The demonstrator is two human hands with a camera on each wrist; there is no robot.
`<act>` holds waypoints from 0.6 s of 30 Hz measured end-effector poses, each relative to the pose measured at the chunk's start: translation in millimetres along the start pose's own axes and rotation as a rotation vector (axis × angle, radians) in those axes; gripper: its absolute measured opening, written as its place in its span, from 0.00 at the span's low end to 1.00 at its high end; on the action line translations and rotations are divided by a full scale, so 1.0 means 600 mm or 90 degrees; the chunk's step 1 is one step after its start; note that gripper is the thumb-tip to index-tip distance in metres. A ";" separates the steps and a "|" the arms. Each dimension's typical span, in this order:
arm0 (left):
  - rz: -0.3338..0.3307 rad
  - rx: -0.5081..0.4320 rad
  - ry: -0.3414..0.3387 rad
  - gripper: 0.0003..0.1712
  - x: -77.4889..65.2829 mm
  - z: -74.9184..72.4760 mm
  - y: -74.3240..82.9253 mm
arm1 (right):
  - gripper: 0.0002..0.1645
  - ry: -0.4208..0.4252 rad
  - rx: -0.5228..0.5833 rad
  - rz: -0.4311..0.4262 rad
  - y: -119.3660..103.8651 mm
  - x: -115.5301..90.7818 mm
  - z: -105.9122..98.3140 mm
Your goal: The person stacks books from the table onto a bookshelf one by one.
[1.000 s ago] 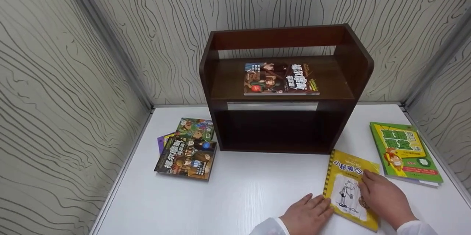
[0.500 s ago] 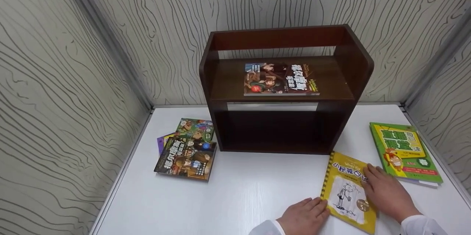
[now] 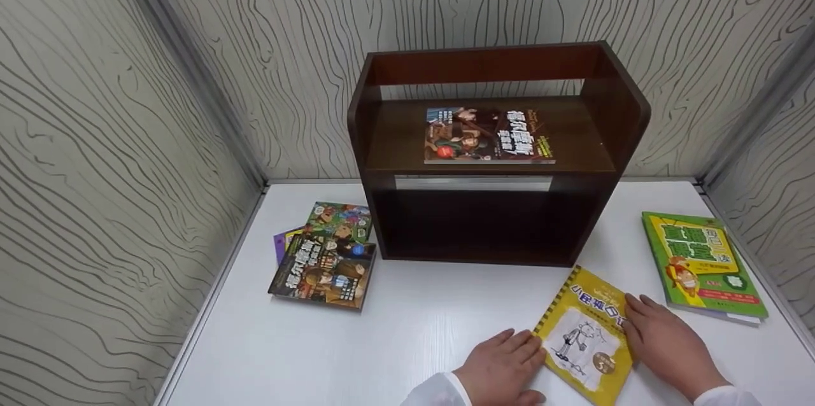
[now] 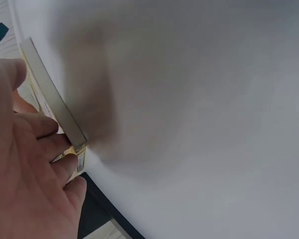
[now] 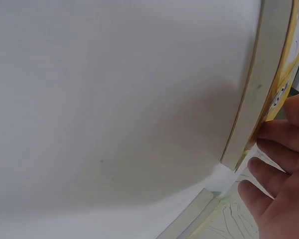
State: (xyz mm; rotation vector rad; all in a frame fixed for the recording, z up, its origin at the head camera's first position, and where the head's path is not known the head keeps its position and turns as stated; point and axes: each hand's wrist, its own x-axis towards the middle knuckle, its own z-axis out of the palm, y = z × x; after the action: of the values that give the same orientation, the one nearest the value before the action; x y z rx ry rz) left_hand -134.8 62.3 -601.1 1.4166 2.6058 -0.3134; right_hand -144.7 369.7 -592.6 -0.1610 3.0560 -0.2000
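A yellow paperback book (image 3: 582, 333) with a line-drawn figure on its cover lies tilted on the white table (image 3: 433, 336), in front of the shelf's right corner. My left hand (image 3: 500, 368) touches its left edge with nearly straight fingertips. At the opposite edge, my right hand (image 3: 668, 349) rests its fingers against the book. The left wrist view has the pale page edges of the yellow book (image 4: 52, 92) beside my left hand (image 4: 32, 164). In the right wrist view, fingertips of my right hand (image 5: 284, 159) meet the yellow book (image 5: 256, 94) along its side.
A dark brown two-tier bookshelf (image 3: 490, 170) stands at the back, with a comic-style book (image 3: 487, 135) flat on its upper tier. Several overlapping books (image 3: 325, 272) lie left of it. A green book (image 3: 703, 266) lies at the right, on top of another. Patterned walls (image 3: 191, 75) enclose the table.
The yellow book has turned clockwise, its near end swinging left and toward me. My left hand has shifted left with it, and my right hand has stayed along the book's right edge.
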 end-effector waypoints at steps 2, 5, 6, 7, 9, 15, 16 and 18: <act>-0.011 -0.001 0.011 0.43 -0.005 0.002 -0.009 | 0.34 0.001 0.000 -0.002 -0.004 -0.005 0.001; -0.034 -0.012 0.021 0.42 -0.012 0.004 -0.020 | 0.35 -0.002 -0.001 -0.006 -0.011 -0.011 0.003; -0.044 -0.018 0.023 0.42 -0.013 0.005 -0.024 | 0.35 -0.004 -0.001 -0.008 -0.014 -0.013 0.003; -0.053 -0.025 0.023 0.41 -0.015 0.006 -0.027 | 0.35 -0.007 -0.001 -0.008 -0.017 -0.015 0.003; -0.072 -0.029 0.028 0.41 -0.018 0.006 -0.034 | 0.36 -0.018 0.005 -0.007 -0.024 -0.018 0.002; -0.128 0.005 0.054 0.40 -0.025 0.012 -0.054 | 0.35 -0.052 0.018 -0.011 -0.053 -0.024 -0.002; -0.139 0.007 0.056 0.40 -0.027 0.013 -0.057 | 0.35 -0.057 0.018 -0.014 -0.058 -0.025 -0.003; -0.161 0.004 0.060 0.40 -0.029 0.016 -0.065 | 0.34 -0.065 0.022 -0.023 -0.070 -0.026 -0.003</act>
State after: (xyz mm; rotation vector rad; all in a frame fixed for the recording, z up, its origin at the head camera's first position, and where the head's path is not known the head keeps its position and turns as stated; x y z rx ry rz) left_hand -157.9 25.2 -602.1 1.1296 2.8670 -0.2917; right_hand -125.1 330.3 -584.0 -0.2173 2.9474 -0.2379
